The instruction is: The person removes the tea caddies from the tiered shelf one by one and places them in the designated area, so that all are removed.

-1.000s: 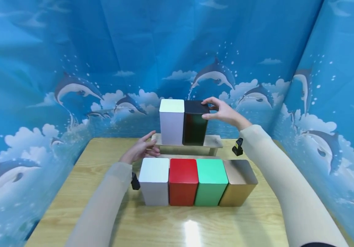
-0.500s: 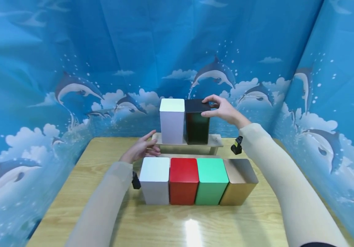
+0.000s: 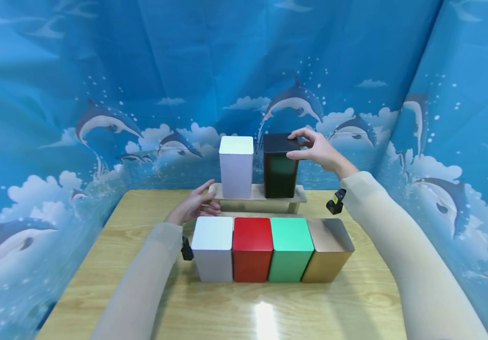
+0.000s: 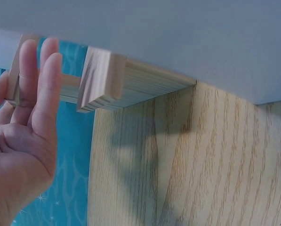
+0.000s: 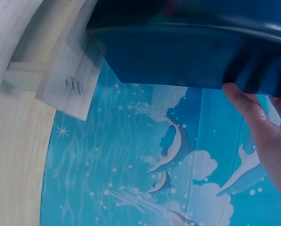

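Note:
My right hand (image 3: 318,150) grips the top right of a tall black box (image 3: 279,172), thumb on its front and fingers at the lid. The box stands upright at the right part of the upper step of a wooden stand (image 3: 258,191). Beside it, a gap to the left, is a white box (image 3: 236,172) on the same step. My left hand (image 3: 194,204) holds the stand's left end; in the left wrist view the plank end (image 4: 14,77) lies between thumb and fingers. In the right wrist view the black box (image 5: 168,56) overlaps the step's end.
In front of the stand, a row of boxes hides its lower step: white (image 3: 213,250), red (image 3: 253,250), green (image 3: 291,250) and gold-brown (image 3: 328,255). The wood-grain table (image 3: 209,311) is bordered by a blue dolphin-print curtain (image 3: 175,71) behind and at both sides.
My right hand has moved the black box rightward along the upper step, from against the white box to a visible gap away. My left hand has stayed at the stand's left end.

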Tool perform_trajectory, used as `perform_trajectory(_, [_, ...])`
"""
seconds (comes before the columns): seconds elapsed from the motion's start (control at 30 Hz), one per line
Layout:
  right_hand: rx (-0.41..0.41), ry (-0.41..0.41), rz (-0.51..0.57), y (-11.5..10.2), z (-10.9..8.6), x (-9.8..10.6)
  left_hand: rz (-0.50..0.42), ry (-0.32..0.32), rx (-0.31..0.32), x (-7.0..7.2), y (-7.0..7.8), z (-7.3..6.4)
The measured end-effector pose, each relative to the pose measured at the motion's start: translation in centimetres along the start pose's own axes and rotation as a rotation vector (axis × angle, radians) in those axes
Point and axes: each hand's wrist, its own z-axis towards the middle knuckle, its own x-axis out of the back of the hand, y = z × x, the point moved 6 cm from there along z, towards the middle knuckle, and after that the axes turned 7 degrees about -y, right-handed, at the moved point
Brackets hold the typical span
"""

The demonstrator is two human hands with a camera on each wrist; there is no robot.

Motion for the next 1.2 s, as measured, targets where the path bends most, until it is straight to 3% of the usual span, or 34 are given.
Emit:
perform_trajectory(0.37, [-0.028,0.03,-0.029,0.3,-1.2,1.2,0.02,0.016,0.005,0.1,0.0,0.0])
perform_trajectory(0.63, [-0.062,0.066,-0.035,1.2,-3.2,2.3,0.032,0.021,0.017,0.2,-0.4,0.1])
perform_trajectory(1.2, [-0.018,0.188,-0.003,2.6,-7.8,4.8,0.03,0.016,0.019,0.3,-0.1,0.2])
